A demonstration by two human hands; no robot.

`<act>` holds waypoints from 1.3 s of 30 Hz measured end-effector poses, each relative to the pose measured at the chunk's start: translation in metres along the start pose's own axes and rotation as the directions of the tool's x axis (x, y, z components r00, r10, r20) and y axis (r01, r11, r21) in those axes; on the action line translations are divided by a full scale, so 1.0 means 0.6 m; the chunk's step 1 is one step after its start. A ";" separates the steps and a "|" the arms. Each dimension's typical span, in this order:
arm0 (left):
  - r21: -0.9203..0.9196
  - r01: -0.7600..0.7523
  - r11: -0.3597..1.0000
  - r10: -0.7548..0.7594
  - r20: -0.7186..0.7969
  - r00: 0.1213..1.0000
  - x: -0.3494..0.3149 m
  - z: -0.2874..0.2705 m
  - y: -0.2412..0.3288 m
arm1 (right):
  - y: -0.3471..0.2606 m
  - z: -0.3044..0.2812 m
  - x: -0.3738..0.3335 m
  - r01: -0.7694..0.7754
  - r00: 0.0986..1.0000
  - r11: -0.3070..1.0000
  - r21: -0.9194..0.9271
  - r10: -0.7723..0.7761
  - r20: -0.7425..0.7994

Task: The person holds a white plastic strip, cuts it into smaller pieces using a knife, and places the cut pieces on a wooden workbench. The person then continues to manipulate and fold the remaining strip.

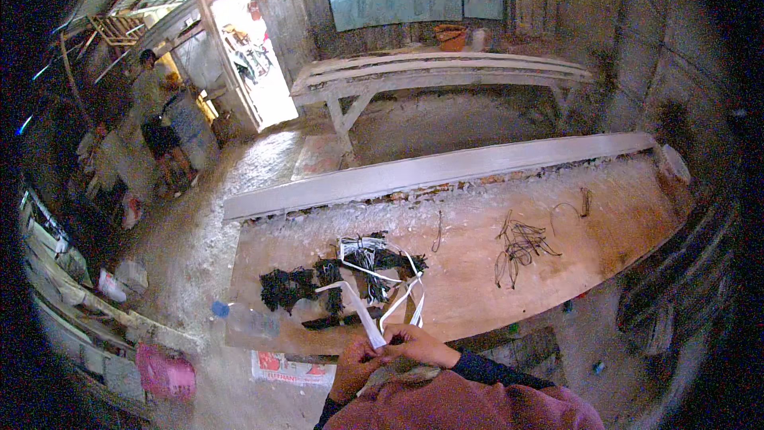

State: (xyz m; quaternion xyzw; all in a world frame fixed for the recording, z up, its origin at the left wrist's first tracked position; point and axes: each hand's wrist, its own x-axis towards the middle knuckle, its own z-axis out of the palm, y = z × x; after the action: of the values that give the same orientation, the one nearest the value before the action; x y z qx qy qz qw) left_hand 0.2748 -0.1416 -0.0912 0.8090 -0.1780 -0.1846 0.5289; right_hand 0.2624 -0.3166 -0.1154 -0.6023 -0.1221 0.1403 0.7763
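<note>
Close to my body, at the table's near edge, both hands meet on a flat white strip (pixel 363 316). My left hand (pixel 355 366) is closed with its fingers pinched on the strip's lower end. My right hand (pixel 420 347) pinches the same spot from the other side. The strip's upper end bends over to the left above the table. More narrow white strips (pixel 419 293) loop up from beside my right hand toward several bundles of thin black strands (pixel 290 289). White strips also lie across the bundle farther back. What sits between my fingertips is partly hidden.
The wooden table (pixel 469 302) has a raised pale board (pixel 446 175) along its far side. Loose dark strands (pixel 521 247) lie to the right. Behind stands a long bench (pixel 446 68) with an orange bucket (pixel 451 37). Another person (pixel 159 111) stands at far left.
</note>
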 end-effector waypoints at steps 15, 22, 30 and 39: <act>-0.315 0.052 0.948 -0.050 0.012 0.999 -0.095 -0.081 -0.067 | 0.029 0.115 -0.002 0.017 0.989 0.990 -0.137 -0.037 -0.145; 0.015 -0.098 0.995 0.096 0.095 0.991 -0.080 -0.071 -0.078 | 0.021 0.156 -0.036 -0.051 0.977 0.995 -0.088 0.032 -0.209; -0.146 -0.027 0.989 0.045 0.122 0.991 -0.038 -0.038 -0.110 | 0.001 0.126 -0.059 -0.219 0.949 0.962 -0.161 0.172 -0.263; -0.243 0.017 0.970 0.076 0.371 0.925 0.067 0.033 -0.036 | -0.056 0.034 -0.094 -0.001 0.907 0.994 0.112 0.047 -0.418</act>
State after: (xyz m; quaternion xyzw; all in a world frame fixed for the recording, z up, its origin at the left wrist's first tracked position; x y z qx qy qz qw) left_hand 0.3022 -0.1685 -0.1229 0.6852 -0.2648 -0.3491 0.5818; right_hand 0.2051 -0.3267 -0.0787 -0.5765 0.0628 0.0235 0.8143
